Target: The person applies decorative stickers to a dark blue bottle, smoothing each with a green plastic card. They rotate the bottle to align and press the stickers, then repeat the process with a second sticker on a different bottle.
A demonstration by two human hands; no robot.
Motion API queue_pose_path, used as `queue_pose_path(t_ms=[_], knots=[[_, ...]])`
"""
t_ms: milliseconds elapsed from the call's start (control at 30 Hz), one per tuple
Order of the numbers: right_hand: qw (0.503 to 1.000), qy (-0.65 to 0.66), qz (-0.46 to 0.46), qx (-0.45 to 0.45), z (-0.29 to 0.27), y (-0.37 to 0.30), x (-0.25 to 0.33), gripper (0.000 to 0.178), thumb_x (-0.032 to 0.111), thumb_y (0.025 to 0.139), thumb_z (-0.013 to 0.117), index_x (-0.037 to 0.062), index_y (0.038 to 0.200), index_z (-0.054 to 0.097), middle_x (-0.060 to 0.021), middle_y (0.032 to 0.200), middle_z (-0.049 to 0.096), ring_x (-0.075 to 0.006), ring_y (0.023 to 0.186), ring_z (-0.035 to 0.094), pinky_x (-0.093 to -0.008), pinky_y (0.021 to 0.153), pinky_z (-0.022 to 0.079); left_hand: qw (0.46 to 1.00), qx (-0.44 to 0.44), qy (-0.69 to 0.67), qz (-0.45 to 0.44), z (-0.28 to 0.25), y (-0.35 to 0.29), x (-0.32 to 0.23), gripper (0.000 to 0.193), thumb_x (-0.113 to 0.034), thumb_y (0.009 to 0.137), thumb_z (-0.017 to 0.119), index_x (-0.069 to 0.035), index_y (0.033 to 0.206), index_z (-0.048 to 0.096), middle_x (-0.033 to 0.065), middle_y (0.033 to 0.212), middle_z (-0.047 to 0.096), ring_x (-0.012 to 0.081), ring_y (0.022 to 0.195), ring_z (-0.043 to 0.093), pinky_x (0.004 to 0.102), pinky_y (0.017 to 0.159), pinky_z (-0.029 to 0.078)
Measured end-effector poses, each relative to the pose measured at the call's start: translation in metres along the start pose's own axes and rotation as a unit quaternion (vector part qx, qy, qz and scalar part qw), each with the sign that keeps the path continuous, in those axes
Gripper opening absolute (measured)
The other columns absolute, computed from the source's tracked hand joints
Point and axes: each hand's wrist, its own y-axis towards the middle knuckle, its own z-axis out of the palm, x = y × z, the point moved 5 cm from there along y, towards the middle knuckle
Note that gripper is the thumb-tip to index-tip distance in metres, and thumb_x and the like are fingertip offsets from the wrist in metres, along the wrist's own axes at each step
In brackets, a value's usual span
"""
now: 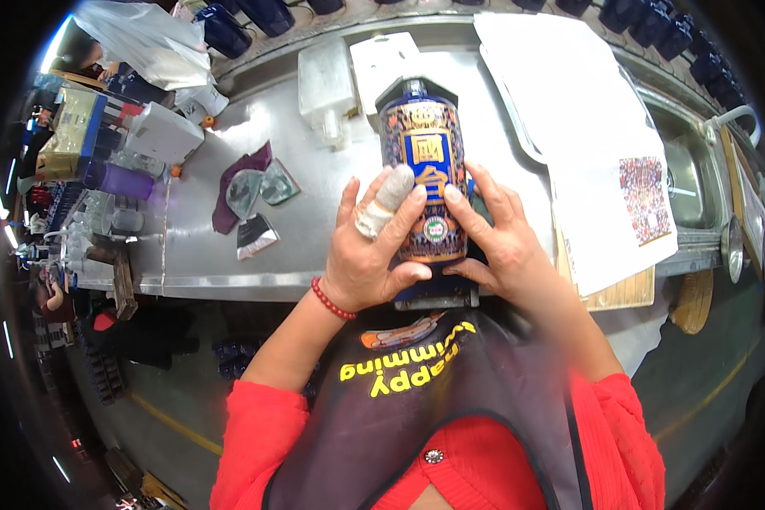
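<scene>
A dark blue bottle (417, 121) with a patterned blue, orange and gold label (427, 150) lies in front of me at the table's near edge, its neck pointing away. My left hand (370, 246) grips its left side, fingers pressed on the label and thumb by the base. One of those fingers wears a grey and white finger cover (391, 194); a red bead bracelet (328, 299) circles the wrist. From the right, my right hand (503, 234) presses its fingertips on the label's edge, thumb near the base. The bottle's underside is hidden.
Right of the bottle lies a stack of white label sheets (569, 102), with a sink (684, 161) beyond. A clear rectangular container (325, 89) and a white box (382, 58) stand behind. Cloth and foil scraps (242, 191) lie left. Dark blue bottles (268, 13) line the back.
</scene>
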Motion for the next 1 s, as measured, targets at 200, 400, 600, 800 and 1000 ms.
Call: queue_pose_path(t_ms=[200, 400, 600, 800, 1000], knots=[[0.998, 0.064, -0.009, 0.012, -0.014, 0.018, -0.007, 0.079, 0.044, 0.084, 0.078, 0.0101, 0.15, 0.051, -0.0258, 0.158, 0.035, -0.0461, 0.129, 0.048, -0.0511, 0.109, 0.042, 1.0, -0.001, -0.018, 0.002, -0.012, 0.018, 0.011, 0.079, -0.067, 0.099, 0.044, -0.005, 0.147, 0.054, 0.0207, 0.145, 0.058, 0.0401, 0.138, 0.052, 0.0538, 0.123, 0.019], [0.999, 0.03, 0.031, 0.005, -0.006, 0.037, -0.024, 0.071, 0.044, 0.093, 0.069, 0.0103, 0.152, 0.048, -0.025, 0.158, 0.034, -0.0447, 0.129, 0.046, -0.0493, 0.11, 0.042, 0.998, -0.009, -0.056, -0.024, -0.006, 0.035, 0.023, 0.08, -0.064, 0.102, 0.041, -0.002, 0.151, 0.048, 0.0229, 0.148, 0.054, 0.0412, 0.14, 0.049, 0.0533, 0.123, 0.018], [0.995, 0.083, 0.058, -0.006, -0.008, 0.044, -0.031, 0.065, 0.041, 0.098, 0.064, 0.012, 0.153, 0.048, -0.023, 0.156, 0.037, -0.044, 0.13, 0.046, -0.0493, 0.11, 0.041, 0.997, 0.007, -0.061, -0.053, -0.005, 0.036, 0.035, 0.08, -0.063, 0.103, 0.039, 0.0, 0.152, 0.045, 0.0248, 0.151, 0.05, 0.0377, 0.141, 0.049, 0.0538, 0.122, 0.02], [0.992, 0.086, 0.09, -0.003, -0.003, 0.048, -0.039, 0.062, 0.04, 0.1, 0.062, 0.0145, 0.155, 0.045, -0.0222, 0.154, 0.039, -0.044, 0.133, 0.044, -0.0494, 0.113, 0.039, 0.991, -0.01, -0.109, -0.081, 0.001, 0.04, 0.042, 0.077, -0.059, 0.106, 0.037, 0.002, 0.153, 0.043, 0.0245, 0.15, 0.052, 0.0385, 0.141, 0.049, 0.0551, 0.122, 0.021], [0.994, 0.086, 0.071, -0.02, -0.002, 0.051, -0.044, 0.064, 0.038, 0.102, 0.061, 0.0085, 0.156, 0.042, -0.0226, 0.151, 0.041, -0.0431, 0.134, 0.045, -0.0486, 0.112, 0.039, 0.986, -0.037, -0.128, -0.102, 0.004, 0.038, 0.049, 0.078, -0.058, 0.106, 0.039, 0.003, 0.154, 0.039, 0.0256, 0.148, 0.053, 0.0404, 0.138, 0.05, 0.0526, 0.12, 0.028]])
